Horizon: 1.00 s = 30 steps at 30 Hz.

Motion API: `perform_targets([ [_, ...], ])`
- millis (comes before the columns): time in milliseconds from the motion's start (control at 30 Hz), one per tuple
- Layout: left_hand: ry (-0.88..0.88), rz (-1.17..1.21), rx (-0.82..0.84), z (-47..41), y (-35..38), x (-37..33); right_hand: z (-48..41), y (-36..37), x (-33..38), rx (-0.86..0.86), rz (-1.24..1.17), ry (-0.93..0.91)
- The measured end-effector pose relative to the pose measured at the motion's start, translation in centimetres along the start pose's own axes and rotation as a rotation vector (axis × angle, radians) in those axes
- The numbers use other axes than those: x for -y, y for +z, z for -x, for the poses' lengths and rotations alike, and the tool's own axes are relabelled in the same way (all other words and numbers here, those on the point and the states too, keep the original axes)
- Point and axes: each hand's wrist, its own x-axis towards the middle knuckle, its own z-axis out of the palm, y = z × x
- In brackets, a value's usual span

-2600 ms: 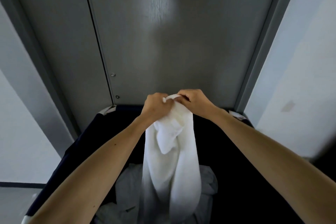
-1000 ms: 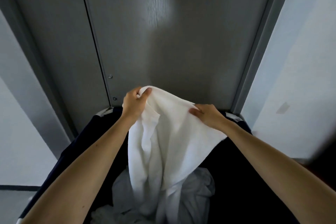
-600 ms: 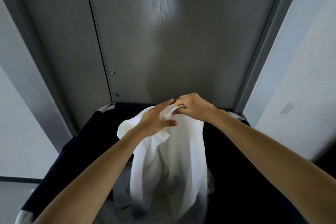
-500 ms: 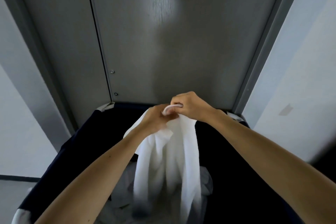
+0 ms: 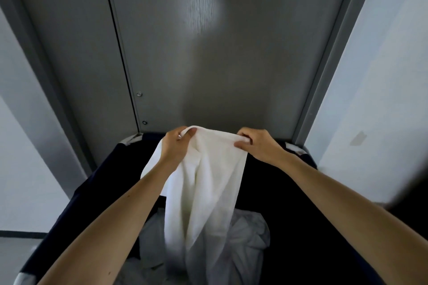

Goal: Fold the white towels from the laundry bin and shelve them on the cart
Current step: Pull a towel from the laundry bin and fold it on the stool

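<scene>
2 grips on 1 towel (image 5: 208,180): left hand (image 5: 176,148) pinches its top edge at 11 o'clock, right hand (image 5: 257,146) at 1 o'clock, over the bin (image 5: 92,192).

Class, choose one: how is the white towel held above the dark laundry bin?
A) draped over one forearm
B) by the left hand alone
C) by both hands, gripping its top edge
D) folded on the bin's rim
C: the left hand and right hand each grip the top edge of the white towel, which hangs over the laundry bin.

Grey door (image 5: 231,65) rises close behind the dark bin (image 5: 97,180).
</scene>
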Motion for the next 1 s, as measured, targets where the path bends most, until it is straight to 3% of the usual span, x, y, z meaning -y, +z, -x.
perform_targets([
  [300,-0.021,0.088,-0.044,0.6,-0.5,0.5,1.2,3.5,-1.0,-0.139,-0.167,-0.043],
  [600,0.02,0.113,0.054,0.8,-1.0,0.4,0.3,5.0,-1.0,-0.13,-0.11,-0.019],
  [867,-0.029,0.047,0.027,-0.4,-1.3,1.3,-0.8,4.3,-1.2,-0.244,-0.216,0.105],
  [1000,-0.089,0.019,-0.007,-0.6,-1.3,2.5,-1.8,4.4,-1.1,-0.187,-0.263,0.217],
])
